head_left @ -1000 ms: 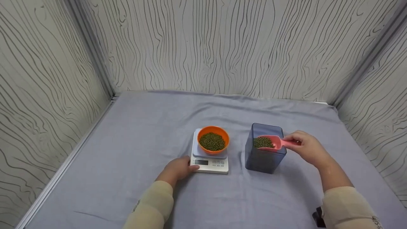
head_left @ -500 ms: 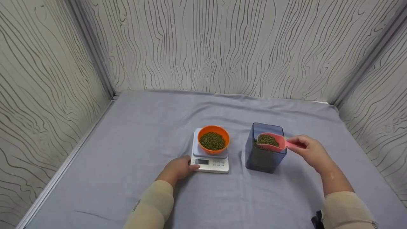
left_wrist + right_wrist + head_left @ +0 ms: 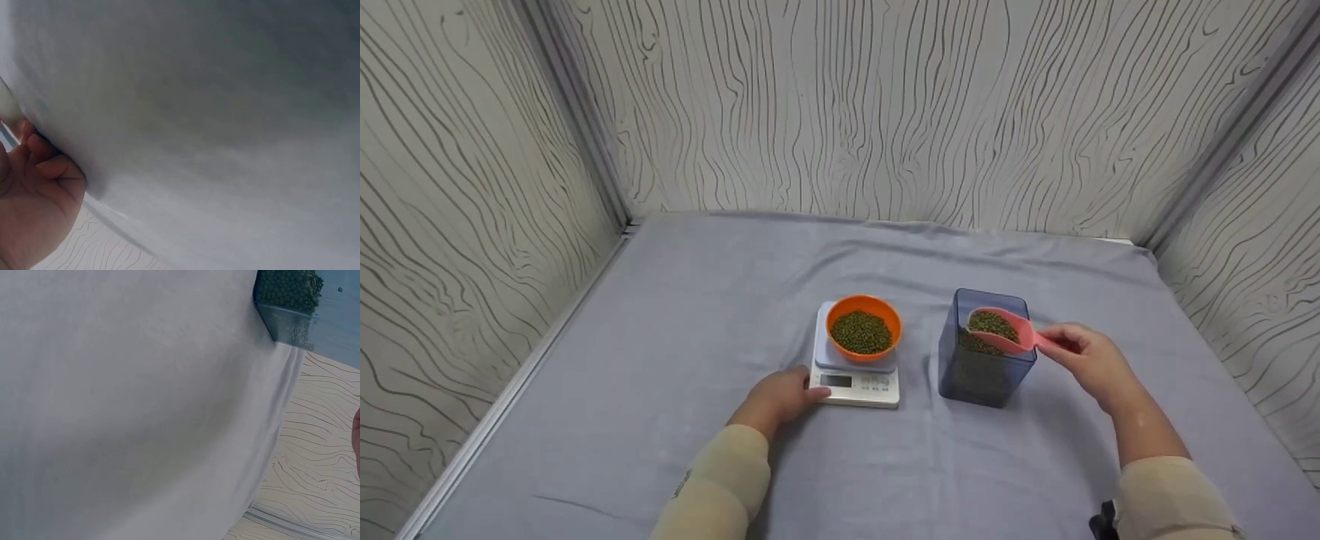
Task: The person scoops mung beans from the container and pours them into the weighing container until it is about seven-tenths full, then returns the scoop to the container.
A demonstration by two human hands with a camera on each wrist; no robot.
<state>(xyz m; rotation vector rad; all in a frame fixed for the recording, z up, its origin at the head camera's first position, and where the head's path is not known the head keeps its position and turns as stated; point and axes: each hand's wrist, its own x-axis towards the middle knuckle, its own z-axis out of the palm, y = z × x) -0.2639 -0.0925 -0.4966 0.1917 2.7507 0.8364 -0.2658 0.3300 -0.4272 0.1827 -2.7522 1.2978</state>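
Note:
A pink scoop (image 3: 1024,336) filled with small green beans is held by its handle between the thumb and fingers of my right hand (image 3: 1099,364). Its bowl overlaps the open top of a tinted clear container (image 3: 979,382), which holds more of the beans (image 3: 287,289). To the left, an orange bowl (image 3: 861,301) with beans (image 3: 861,332) in it sits on the plate of a white kitchen scale (image 3: 859,397). My left hand (image 3: 784,394) grips the scale's left front edge, thumb on top beside the display; its curled fingers (image 3: 59,169) show in the left wrist view.
A grey-blue cloth (image 3: 697,300) with some wrinkles covers the table. Wood-patterned panels (image 3: 840,112) stand at the back and both sides. A small black object (image 3: 1104,521) lies by the right sleeve.
The scoop has risen slightly and shifted right at the container's mouth, staying full of beans. The right hand moved with it. The left hand, scale and bowl have stayed put.

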